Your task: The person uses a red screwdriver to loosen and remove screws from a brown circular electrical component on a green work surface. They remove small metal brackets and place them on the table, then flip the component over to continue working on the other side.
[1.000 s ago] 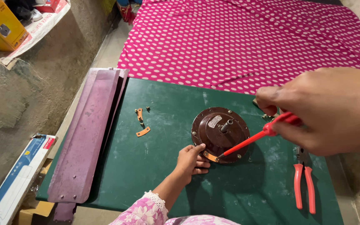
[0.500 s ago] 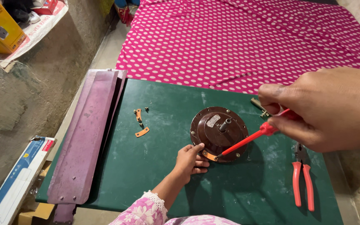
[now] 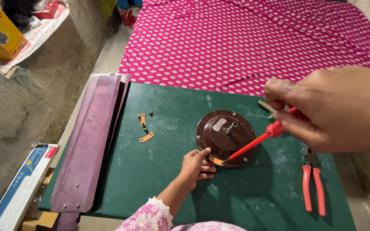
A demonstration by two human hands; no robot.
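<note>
The brown round motor housing (image 3: 225, 137) sits on the green table (image 3: 159, 179), right of the table's centre, with a short shaft standing up from its middle.

The left hand (image 3: 197, 164) rests on the table at the near edge of the housing. Its fingers are curled, and the fingertips touch the housing rim beside a copper-coloured bracket (image 3: 216, 160) fixed there. The sleeve at the wrist is pink, floral and lace-trimmed.

The right hand (image 3: 330, 109) is raised above the right side of the table, close to the camera. Thumb and fingers are pinched on the red handle of a screwdriver (image 3: 258, 142). The screwdriver slopes down to the left, and its tip meets the housing rim at the bracket, just beside the left fingertips.

Red-handled pliers (image 3: 313, 184) lie on the table near the right edge, well apart from the housing. Two loose copper brackets (image 3: 144, 127) and a small screw lie left of the housing. Purple fan blades (image 3: 88, 141) are stacked along the left edge of the table. A pink cloth with white dots (image 3: 245, 38) covers the surface beyond the far edge.
</note>
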